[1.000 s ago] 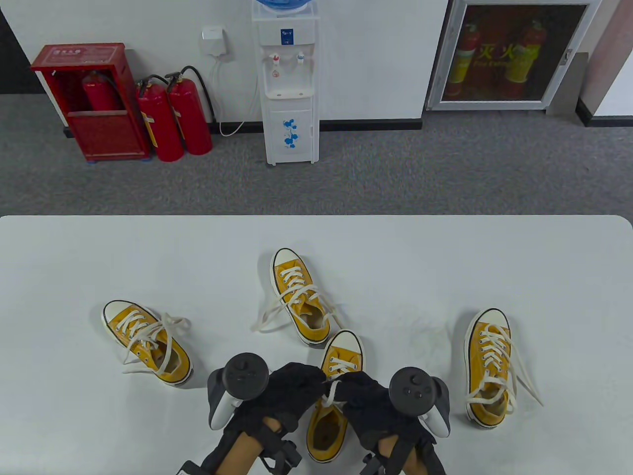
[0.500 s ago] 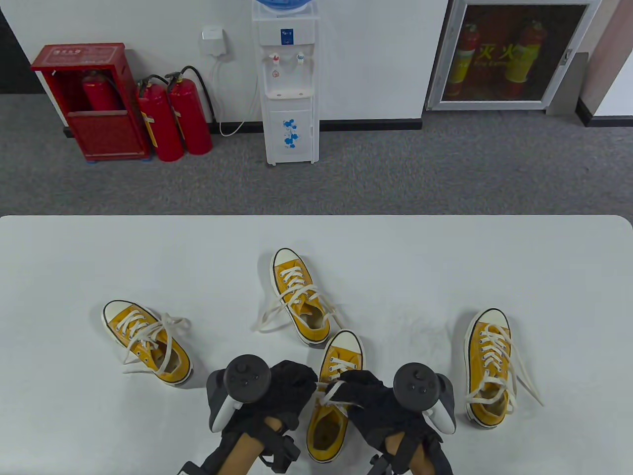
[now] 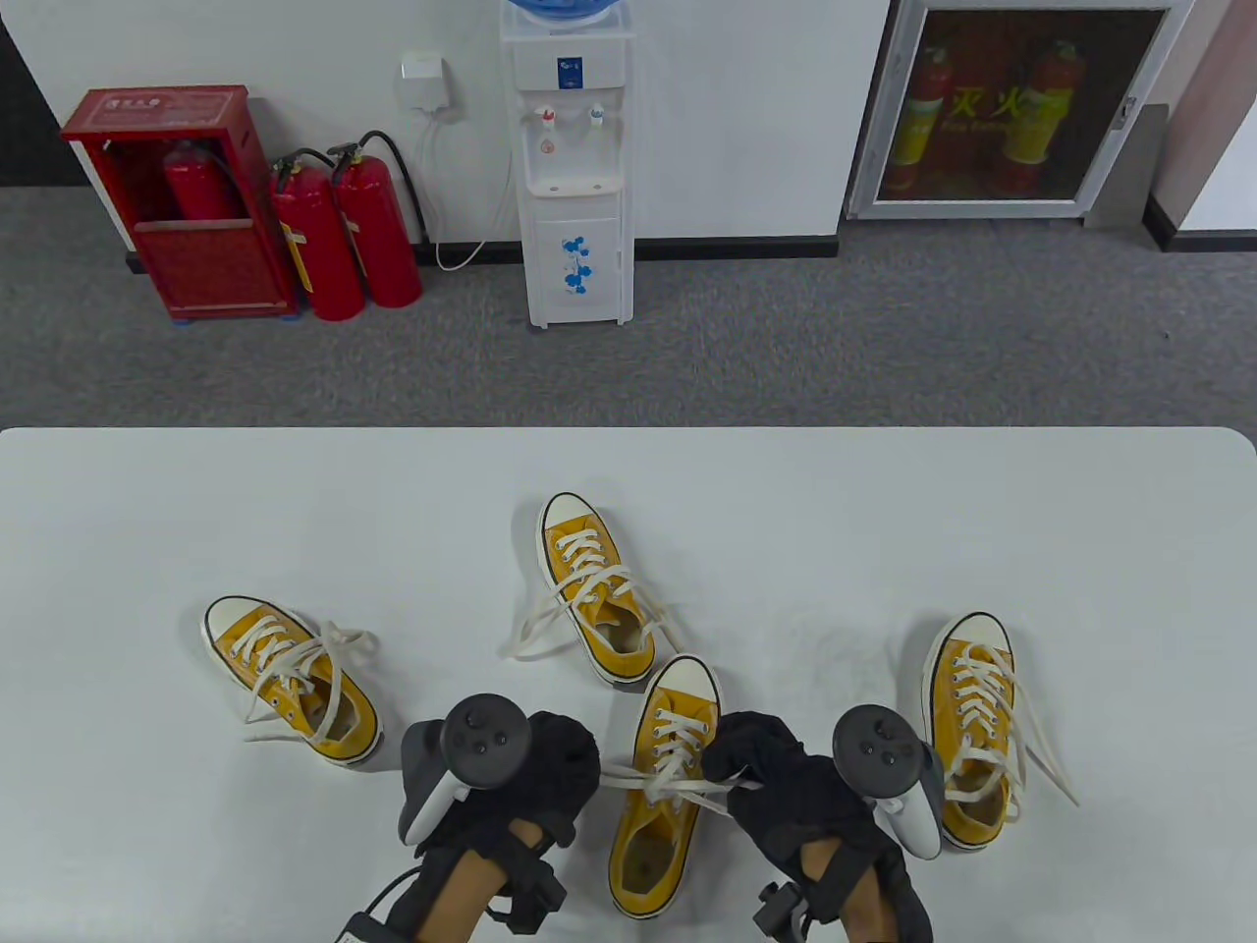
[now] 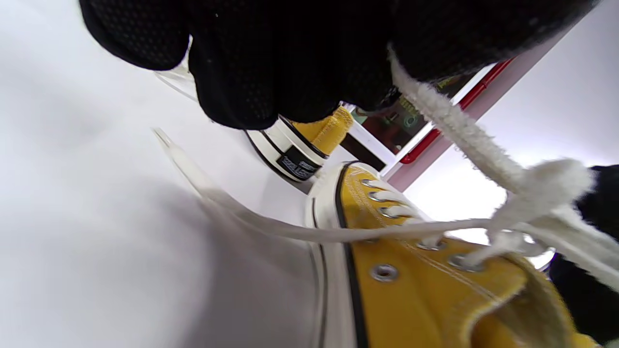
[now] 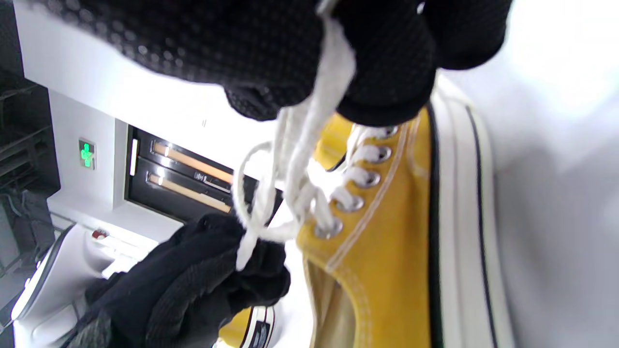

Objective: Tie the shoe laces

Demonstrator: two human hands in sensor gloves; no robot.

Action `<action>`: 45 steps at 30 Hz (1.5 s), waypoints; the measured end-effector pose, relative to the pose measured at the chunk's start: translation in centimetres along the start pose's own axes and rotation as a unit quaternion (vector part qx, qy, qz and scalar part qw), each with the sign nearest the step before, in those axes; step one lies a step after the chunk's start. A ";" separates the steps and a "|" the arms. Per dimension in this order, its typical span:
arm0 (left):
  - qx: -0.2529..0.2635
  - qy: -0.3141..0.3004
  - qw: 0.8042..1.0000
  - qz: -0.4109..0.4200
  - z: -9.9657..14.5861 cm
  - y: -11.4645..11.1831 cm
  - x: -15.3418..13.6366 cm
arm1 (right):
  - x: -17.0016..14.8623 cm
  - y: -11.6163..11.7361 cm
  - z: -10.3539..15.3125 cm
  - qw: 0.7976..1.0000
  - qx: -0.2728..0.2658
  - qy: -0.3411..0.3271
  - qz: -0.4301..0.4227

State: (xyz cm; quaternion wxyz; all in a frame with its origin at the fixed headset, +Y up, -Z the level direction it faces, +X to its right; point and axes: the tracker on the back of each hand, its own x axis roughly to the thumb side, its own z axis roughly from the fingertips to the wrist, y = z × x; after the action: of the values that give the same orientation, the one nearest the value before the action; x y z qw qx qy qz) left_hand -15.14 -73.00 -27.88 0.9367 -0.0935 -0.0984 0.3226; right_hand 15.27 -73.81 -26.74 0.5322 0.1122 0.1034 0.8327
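At the near edge of the tabletop (image 3: 884, 511), the left hand (image 3: 550, 776) and right hand (image 3: 776, 786) sit on either side of the near shoe (image 3: 660, 786) (toe pointing away). Each hand is clenched around one end of the lace (image 3: 678, 781), which runs taut across the shoe's eyelets. Three more yellow shoes lie farther back.
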 end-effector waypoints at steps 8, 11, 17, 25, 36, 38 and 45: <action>-0.010 0.020 1.000 -0.002 -0.3 0.7 -1.3 | -1.5 -1.7 0.0 0.999 -0.029 0.041 0.021; -0.010 0.028 0.999 -0.012 -0.4 0.9 -1.8 | -1.9 -2.1 0.1 0.997 -0.039 0.056 0.019; -0.025 0.046 0.998 -0.028 -0.7 0.7 -2.7 | -2.5 -3.1 0.3 0.992 -0.089 0.086 0.036; -0.045 0.056 0.996 -0.053 -0.9 0.5 -2.8 | -2.6 -3.2 0.4 0.984 -0.113 0.108 0.080; -0.025 0.048 0.996 -0.075 -0.7 0.4 -2.4 | -1.5 -2.7 0.6 0.985 -0.127 0.073 0.094; -0.020 0.044 0.996 -0.076 -0.6 0.4 -2.1 | -1.1 -2.5 0.7 0.984 -0.128 0.064 0.104; -0.009 0.011 0.997 -0.082 -0.1 0.1 -0.6 | 0.8 -1.5 1.2 0.974 -0.162 0.012 0.161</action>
State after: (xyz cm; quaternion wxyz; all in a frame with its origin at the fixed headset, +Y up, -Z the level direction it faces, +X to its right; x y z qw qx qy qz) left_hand -15.67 -73.29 -28.09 0.9602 -0.0973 -0.0982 0.2428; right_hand 16.59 -72.38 -25.98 0.4014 0.0301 -0.0459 0.9142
